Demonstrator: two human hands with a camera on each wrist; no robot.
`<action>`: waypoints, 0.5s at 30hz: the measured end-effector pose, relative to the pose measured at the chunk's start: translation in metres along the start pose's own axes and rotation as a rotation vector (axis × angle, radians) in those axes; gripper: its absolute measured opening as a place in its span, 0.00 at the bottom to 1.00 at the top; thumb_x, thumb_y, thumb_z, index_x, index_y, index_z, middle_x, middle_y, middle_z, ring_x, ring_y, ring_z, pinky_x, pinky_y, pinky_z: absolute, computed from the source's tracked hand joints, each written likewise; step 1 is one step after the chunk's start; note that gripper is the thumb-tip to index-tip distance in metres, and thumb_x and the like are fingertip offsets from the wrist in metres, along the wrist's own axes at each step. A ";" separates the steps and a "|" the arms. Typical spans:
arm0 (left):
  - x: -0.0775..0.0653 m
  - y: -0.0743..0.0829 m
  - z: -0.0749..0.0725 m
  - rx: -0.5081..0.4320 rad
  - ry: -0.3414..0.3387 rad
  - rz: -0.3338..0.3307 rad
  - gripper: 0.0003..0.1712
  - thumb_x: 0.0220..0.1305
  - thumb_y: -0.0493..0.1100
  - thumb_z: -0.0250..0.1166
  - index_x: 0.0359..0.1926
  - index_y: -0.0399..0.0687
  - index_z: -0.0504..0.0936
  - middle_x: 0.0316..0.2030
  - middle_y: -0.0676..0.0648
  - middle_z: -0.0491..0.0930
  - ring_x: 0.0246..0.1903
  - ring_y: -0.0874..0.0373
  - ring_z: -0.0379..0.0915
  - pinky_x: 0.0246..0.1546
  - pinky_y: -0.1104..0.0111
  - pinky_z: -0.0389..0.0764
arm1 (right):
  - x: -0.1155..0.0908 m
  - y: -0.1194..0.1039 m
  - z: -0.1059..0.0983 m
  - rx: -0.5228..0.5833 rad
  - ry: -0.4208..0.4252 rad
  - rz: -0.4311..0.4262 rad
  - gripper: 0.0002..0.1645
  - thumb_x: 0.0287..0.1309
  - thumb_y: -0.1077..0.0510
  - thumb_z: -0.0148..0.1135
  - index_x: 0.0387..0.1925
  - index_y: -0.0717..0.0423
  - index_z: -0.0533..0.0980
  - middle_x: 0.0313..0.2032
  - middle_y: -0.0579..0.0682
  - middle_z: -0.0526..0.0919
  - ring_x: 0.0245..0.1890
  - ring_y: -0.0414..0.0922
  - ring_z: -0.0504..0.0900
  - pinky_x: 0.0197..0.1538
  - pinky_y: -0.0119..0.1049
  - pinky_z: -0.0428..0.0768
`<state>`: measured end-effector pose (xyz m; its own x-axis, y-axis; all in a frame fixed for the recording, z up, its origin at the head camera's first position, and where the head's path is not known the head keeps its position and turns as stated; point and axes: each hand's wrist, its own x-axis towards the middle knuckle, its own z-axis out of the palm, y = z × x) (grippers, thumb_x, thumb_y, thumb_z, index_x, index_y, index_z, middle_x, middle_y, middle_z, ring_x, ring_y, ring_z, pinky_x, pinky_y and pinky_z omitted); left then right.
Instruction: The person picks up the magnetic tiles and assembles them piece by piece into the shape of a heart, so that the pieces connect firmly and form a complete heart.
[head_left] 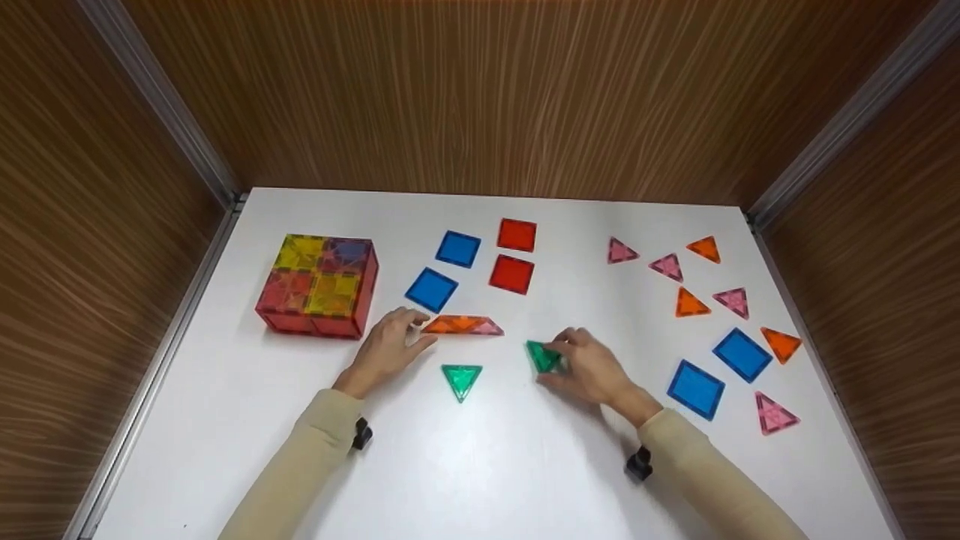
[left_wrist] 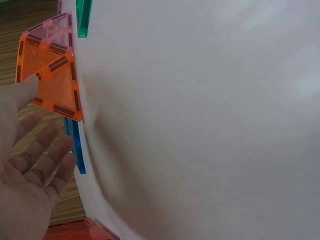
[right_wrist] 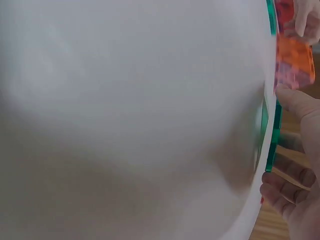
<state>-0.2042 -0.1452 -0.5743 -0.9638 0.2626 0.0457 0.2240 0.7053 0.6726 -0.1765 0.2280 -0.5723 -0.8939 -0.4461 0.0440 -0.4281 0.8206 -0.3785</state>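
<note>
My right hand [head_left: 592, 367] pinches a green triangle magnetic tile [head_left: 538, 355] between thumb and fingers. In the right wrist view that tile [right_wrist: 273, 145] shows edge-on, close over the white table. My left hand [head_left: 384, 346] has its fingers spread loosely at the left end of a standing strip of joined orange and pink triangle tiles [head_left: 454, 325]. The left thumb [left_wrist: 26, 92] overlaps an orange tile [left_wrist: 57, 85] of that strip in the left wrist view. Flat on the table, between the hands, lies a second green triangle tile [head_left: 461, 382].
A box built of red, yellow and purple tiles [head_left: 319, 289] stands at the left. Blue squares [head_left: 432, 289] and red squares [head_left: 512, 274] lie behind the strip. Scattered at the right are pink triangles [head_left: 774, 414], orange triangles [head_left: 690, 303] and blue squares [head_left: 697, 390]. Wooden walls [head_left: 480, 97] enclose the table.
</note>
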 end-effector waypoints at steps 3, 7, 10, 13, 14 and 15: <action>-0.016 -0.003 -0.001 0.033 0.000 -0.010 0.23 0.69 0.51 0.72 0.59 0.44 0.83 0.52 0.43 0.83 0.49 0.50 0.76 0.60 0.55 0.84 | -0.003 -0.013 0.007 -0.021 -0.018 -0.031 0.33 0.58 0.41 0.78 0.60 0.52 0.84 0.53 0.53 0.85 0.46 0.44 0.79 0.50 0.41 0.87; -0.033 0.001 0.004 0.090 -0.092 -0.001 0.26 0.69 0.52 0.72 0.63 0.46 0.82 0.55 0.44 0.83 0.55 0.50 0.77 0.65 0.55 0.82 | -0.004 -0.028 0.013 -0.053 -0.047 -0.056 0.33 0.57 0.41 0.79 0.60 0.52 0.84 0.51 0.53 0.85 0.47 0.46 0.80 0.54 0.44 0.86; -0.039 0.008 0.011 0.150 -0.191 0.027 0.31 0.70 0.55 0.71 0.68 0.49 0.80 0.63 0.45 0.81 0.64 0.49 0.75 0.71 0.52 0.77 | -0.003 -0.036 0.016 -0.057 -0.073 -0.062 0.35 0.56 0.41 0.79 0.61 0.51 0.83 0.52 0.53 0.85 0.48 0.47 0.80 0.56 0.46 0.86; -0.040 0.016 0.020 0.201 -0.246 0.095 0.34 0.69 0.58 0.71 0.71 0.51 0.78 0.66 0.46 0.79 0.66 0.49 0.73 0.73 0.52 0.75 | 0.000 -0.044 0.019 -0.049 -0.092 -0.074 0.35 0.56 0.40 0.80 0.62 0.50 0.83 0.53 0.53 0.84 0.47 0.46 0.79 0.54 0.44 0.87; -0.039 0.018 0.022 0.212 -0.253 0.115 0.34 0.69 0.58 0.71 0.71 0.51 0.78 0.66 0.46 0.79 0.66 0.49 0.73 0.73 0.52 0.75 | 0.001 -0.046 0.020 -0.050 -0.097 -0.079 0.35 0.56 0.40 0.80 0.62 0.50 0.83 0.53 0.53 0.84 0.47 0.46 0.79 0.53 0.43 0.87; -0.038 0.021 0.025 0.215 -0.256 0.137 0.34 0.69 0.58 0.71 0.71 0.51 0.79 0.65 0.47 0.79 0.65 0.50 0.73 0.72 0.53 0.76 | 0.002 -0.048 0.020 -0.049 -0.099 -0.086 0.35 0.56 0.40 0.80 0.62 0.50 0.83 0.52 0.53 0.84 0.46 0.45 0.79 0.52 0.43 0.87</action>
<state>-0.1590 -0.1243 -0.5807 -0.8617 0.5011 -0.0798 0.3999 0.7675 0.5010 -0.1550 0.1805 -0.5730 -0.8371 -0.5467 -0.0176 -0.5111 0.7932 -0.3312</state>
